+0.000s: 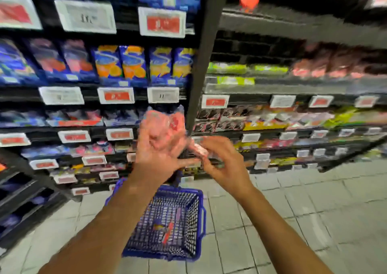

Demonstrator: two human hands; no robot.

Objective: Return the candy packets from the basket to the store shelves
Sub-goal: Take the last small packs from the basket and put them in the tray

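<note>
Rising in dark tiers on both sides: shelves point(293, 89), meeting at a dark post point(201, 64). Hanging along every shelf edge: white price tags point(162, 22), several showing red panels, print too blurred for reading. Filling the left tiers: blue bags point(134, 64). Crowding the right tiers: green, red and yellow packs point(261, 120), smeared. Lying below: pale tiled floor point(314, 200) with grey joints, catching even light.

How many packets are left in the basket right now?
2, it seems: a red packet and a darker one, together on the basket floor. Blur may hide more.
</note>
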